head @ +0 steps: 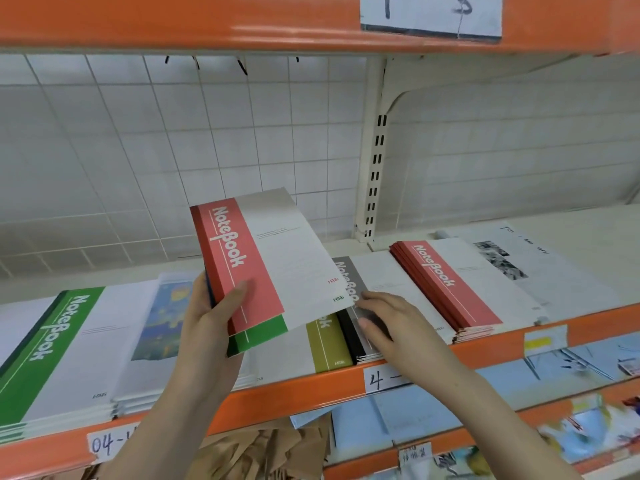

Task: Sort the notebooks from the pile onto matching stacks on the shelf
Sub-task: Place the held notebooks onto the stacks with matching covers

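My left hand [211,317] grips a small pile of notebooks above the shelf: a red-banded notebook [266,261] on top, a green-banded one [263,336] under it. My right hand [384,320] lies flat with straight fingers on the grey-banded notebook stack [348,282]. On the shelf lie a green stack [52,355] at the left, a stack with a painted cover [166,323], an olive stack [327,344] and a red stack [446,282] to the right.
The orange shelf edge [311,389] carries handwritten labels. A pale notebook with a black-and-white photo [505,261] lies at the far right. A white wire-grid back panel and an upright post [375,150] stand behind. Lower shelves hold blue covers and brown paper.
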A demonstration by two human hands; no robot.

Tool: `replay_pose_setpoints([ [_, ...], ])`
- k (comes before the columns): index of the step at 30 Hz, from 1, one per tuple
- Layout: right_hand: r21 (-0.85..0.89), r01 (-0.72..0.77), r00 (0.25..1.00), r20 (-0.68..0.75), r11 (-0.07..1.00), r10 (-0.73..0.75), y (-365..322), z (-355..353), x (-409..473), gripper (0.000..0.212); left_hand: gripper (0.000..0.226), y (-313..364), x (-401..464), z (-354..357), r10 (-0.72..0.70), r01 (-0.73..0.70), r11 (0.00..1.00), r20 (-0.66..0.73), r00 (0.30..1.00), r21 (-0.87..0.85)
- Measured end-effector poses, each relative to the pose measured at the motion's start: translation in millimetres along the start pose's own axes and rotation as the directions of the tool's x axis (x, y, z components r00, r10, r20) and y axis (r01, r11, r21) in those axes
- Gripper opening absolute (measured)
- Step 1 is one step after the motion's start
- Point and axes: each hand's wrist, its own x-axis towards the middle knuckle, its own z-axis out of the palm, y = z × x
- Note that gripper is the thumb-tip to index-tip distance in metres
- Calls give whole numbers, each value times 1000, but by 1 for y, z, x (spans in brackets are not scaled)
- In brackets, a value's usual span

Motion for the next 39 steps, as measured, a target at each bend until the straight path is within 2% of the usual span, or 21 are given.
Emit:
replay_pose_setpoints([
  [3,71,48,993,106,996,-55,-1,-4,-7,54,37,1,-2,-3,-3,3,1000,-6,1000,6],
  [7,-31,111,983,150,993,-105,0,-4,-15,75,41,7,-3,-11,8,-7,1000,-24,1000,24],
  [10,1,79,984,160,997,-78,-5,-6,-14,67,40,12,-5,-19,5,-4,999,-19,1000,48],
  [11,64,43,988,146,997,-52,-11,-9,-12,60,41,14,-5,-21,-1,2,998,-7,1000,59],
  [13,359,-63,997,73,931,39,-28,-14,-6,49,47,13,-8,-23,-21,18,996,40,999,88],
  [15,661,-161,986,73,733,151,-46,-15,1,34,57,10,-12,-18,-38,25,989,88,995,145],
  [17,747,-234,966,108,622,234,-56,-12,10,18,61,4,-17,-8,-42,19,982,116,992,190],
  [20,789,-307,927,121,533,355,-55,-10,14,25,51,-2,-20,8,-63,31,981,163,985,189],
  [25,777,-379,865,104,503,491,-31,-31,4,15,39,-11,-20,26,-132,107,987,219,967,119],
  [28,799,-371,834,62,473,549,-18,-47,-4,8,30,-20,-21,43,-167,162,986,250,954,38],
  [30,803,-376,834,77,462,546,-9,-57,-10,14,39,-26,-21,58,-186,186,982,273,944,29],
  [33,799,-411,845,154,438,513,0,-67,-18,37,54,-32,-20,80,-205,190,979,319,925,78],
  [35,830,-383,818,101,405,566,10,-73,-21,35,58,-36,-21,94,-199,169,979,348,916,113],
  [39,862,-327,762,-1,387,647,37,-84,-26,15,67,-44,-22,117,-193,154,980,387,902,130],
])
